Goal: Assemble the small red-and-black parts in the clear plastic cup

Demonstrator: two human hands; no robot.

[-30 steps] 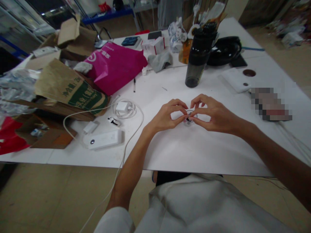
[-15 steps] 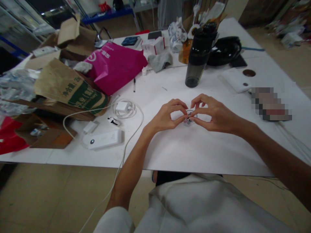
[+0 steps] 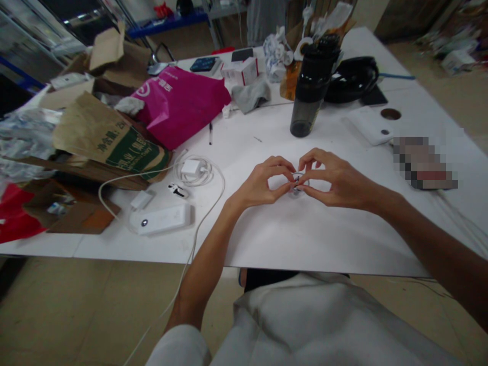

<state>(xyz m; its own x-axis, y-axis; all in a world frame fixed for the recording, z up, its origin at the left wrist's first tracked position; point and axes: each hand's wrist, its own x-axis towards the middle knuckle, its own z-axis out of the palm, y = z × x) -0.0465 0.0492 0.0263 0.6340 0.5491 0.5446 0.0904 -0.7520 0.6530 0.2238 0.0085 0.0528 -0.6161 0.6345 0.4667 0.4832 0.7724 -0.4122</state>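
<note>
L hand & R hand both pinched a small roundish item, just right of frame ctr; details too small to tell. Step looked like fine two-handed work; next move prob. called for light, steady grip.

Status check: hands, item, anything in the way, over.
Left hand, right hand: both pinching at small round item. Item partly hidden, detail blurred. Dark bottle beyond hands, touching neither.
</note>
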